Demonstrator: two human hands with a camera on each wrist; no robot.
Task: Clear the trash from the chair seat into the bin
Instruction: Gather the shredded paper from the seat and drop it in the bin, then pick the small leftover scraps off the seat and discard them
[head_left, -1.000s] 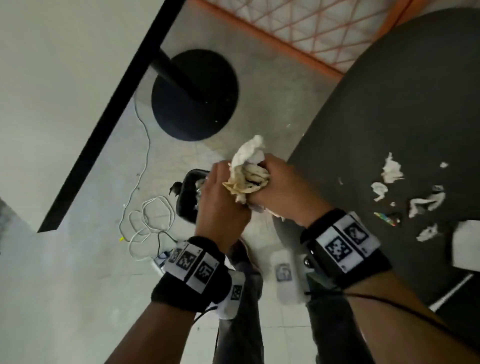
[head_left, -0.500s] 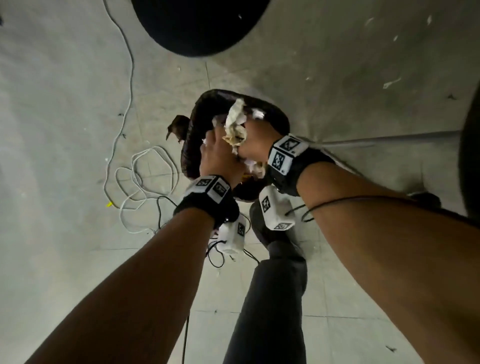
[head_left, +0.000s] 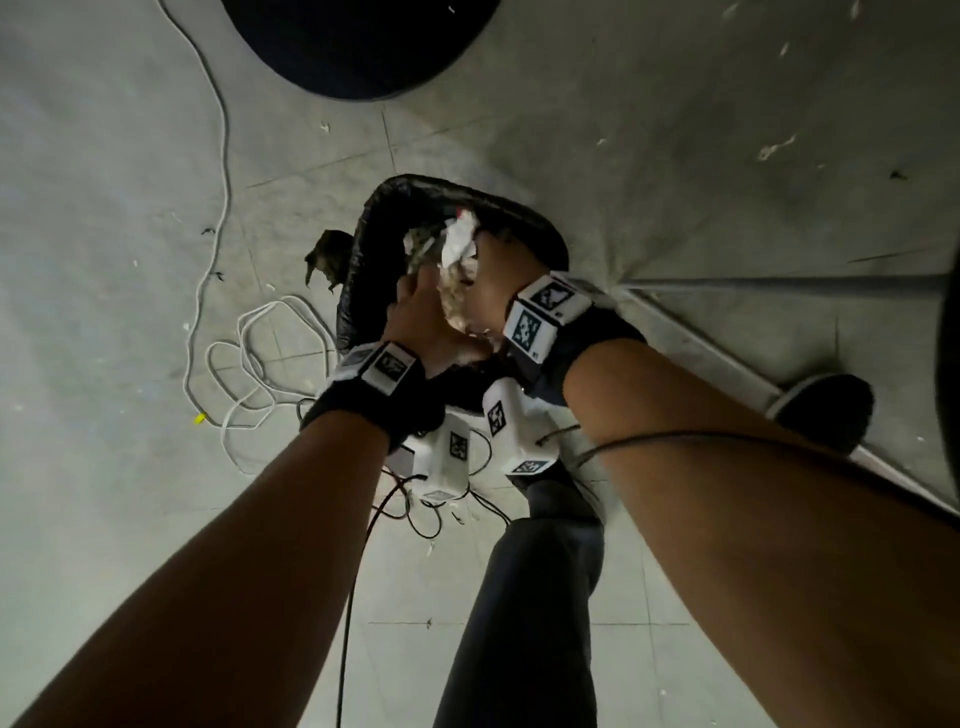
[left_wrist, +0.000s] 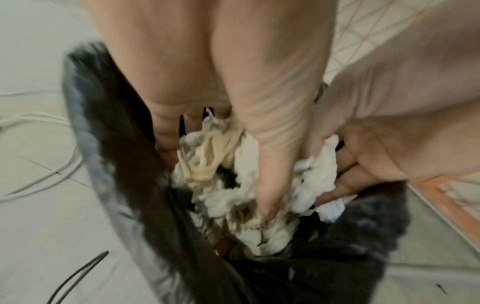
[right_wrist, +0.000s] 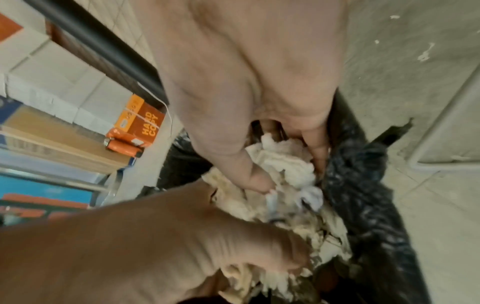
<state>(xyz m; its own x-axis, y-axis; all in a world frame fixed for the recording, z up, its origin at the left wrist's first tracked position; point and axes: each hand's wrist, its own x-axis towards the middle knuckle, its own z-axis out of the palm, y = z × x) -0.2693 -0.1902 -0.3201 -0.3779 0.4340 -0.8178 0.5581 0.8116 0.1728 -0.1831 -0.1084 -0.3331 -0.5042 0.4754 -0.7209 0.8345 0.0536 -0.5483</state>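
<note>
A wad of crumpled white and cream paper trash sits in the mouth of a bin lined with a black plastic bag on the floor. My left hand and my right hand hold the wad between them from either side, fingers curled into the paper. Both hands reach down inside the bin's rim. The chair seat is out of view.
A coiled white cable lies on the grey tiled floor left of the bin. A round black table base is at the top. A metal chair leg runs right. My dark trouser leg stands below. An orange box stands nearby.
Both hands carried the paper wad from beside the chair seat down to the floor bin, and now push it lower into the black bag. The view swung down, away from the seat.
</note>
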